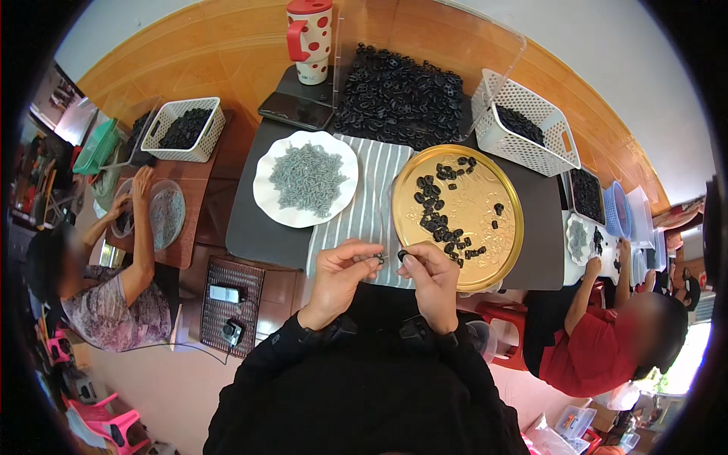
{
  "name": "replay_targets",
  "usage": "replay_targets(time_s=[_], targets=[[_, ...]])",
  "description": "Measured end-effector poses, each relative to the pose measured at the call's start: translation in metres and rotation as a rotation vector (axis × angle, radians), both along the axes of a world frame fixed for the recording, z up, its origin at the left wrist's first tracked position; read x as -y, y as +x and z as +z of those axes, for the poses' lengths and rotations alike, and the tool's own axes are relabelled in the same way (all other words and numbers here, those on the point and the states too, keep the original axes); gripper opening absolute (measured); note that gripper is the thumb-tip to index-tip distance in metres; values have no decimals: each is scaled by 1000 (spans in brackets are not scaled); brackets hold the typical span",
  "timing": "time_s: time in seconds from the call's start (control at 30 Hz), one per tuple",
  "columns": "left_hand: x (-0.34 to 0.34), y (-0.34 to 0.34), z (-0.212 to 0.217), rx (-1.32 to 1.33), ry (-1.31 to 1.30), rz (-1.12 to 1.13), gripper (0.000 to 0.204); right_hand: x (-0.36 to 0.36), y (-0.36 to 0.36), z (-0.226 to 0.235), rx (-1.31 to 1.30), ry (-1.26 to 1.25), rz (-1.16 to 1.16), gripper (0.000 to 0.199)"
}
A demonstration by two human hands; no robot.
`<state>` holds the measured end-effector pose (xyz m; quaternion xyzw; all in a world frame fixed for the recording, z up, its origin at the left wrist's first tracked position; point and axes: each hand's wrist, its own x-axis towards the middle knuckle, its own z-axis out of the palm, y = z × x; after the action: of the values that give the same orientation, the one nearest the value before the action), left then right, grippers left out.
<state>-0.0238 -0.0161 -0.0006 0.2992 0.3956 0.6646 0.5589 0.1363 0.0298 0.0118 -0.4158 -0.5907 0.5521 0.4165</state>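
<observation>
Above the near edge of a striped cloth, my left hand pinches a small dark piece between thumb and fingers. A fingertip's width away, my right hand is closed on a small black plastic part. A thin, light line shows between the two pinches; I cannot tell what it is. Right of the cloth lies a round gold tray with many black plastic parts scattered on it. To the left stands a white scalloped plate heaped with small grey spring-like pieces.
A clear bin of black parts stands at the back, beside a white perforated basket. A phone and a red-dotted tumbler are back left. Other people sit at tables on both sides, one in a red shirt.
</observation>
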Motion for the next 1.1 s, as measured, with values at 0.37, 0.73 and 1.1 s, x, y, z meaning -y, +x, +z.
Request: replay_targets(time_s=[0.37, 0.73, 1.1], targets=[[-2, 19, 5, -84, 1, -21, 24, 7, 4, -4, -320, -168, -97, 14], [1, 23, 2, -96, 16, -18, 24, 13, 7, -3, -343, -153, -84, 12], [4, 25, 3, -60, -3, -24, 24, 15, 8, -9, -220, 23, -80, 11]])
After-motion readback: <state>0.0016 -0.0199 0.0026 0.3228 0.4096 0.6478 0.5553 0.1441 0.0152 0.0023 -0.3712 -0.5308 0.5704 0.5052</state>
